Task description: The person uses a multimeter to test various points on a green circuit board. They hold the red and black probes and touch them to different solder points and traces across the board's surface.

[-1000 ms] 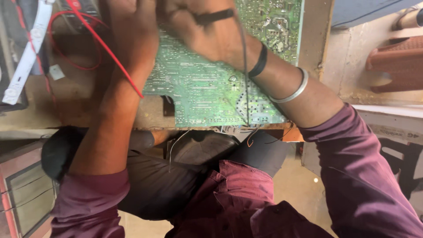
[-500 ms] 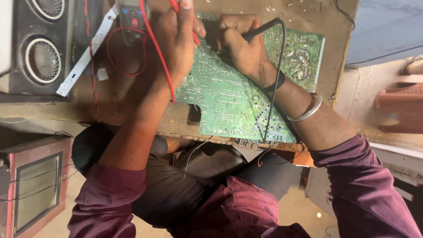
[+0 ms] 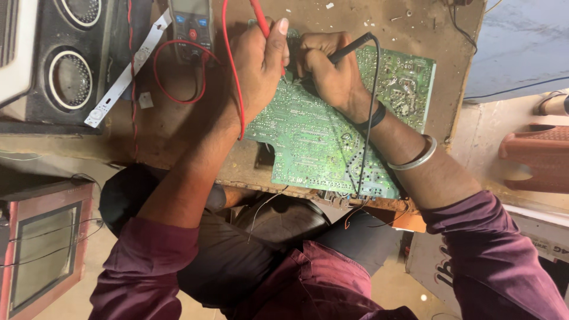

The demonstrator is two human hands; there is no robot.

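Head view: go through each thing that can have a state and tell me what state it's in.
Left hand: gripping red probe, tip on board.
Right hand: gripping black probe, tip on board.
Circuit board: flat on table, solder side up.
Multimeter: on table, red lead plugged in; display unreadable.

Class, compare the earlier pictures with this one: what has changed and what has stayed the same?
The view tilted up, bringing the multimeter and speaker into sight. Left hand still holds the red probe, right hand the black probe, both on the green circuit board.
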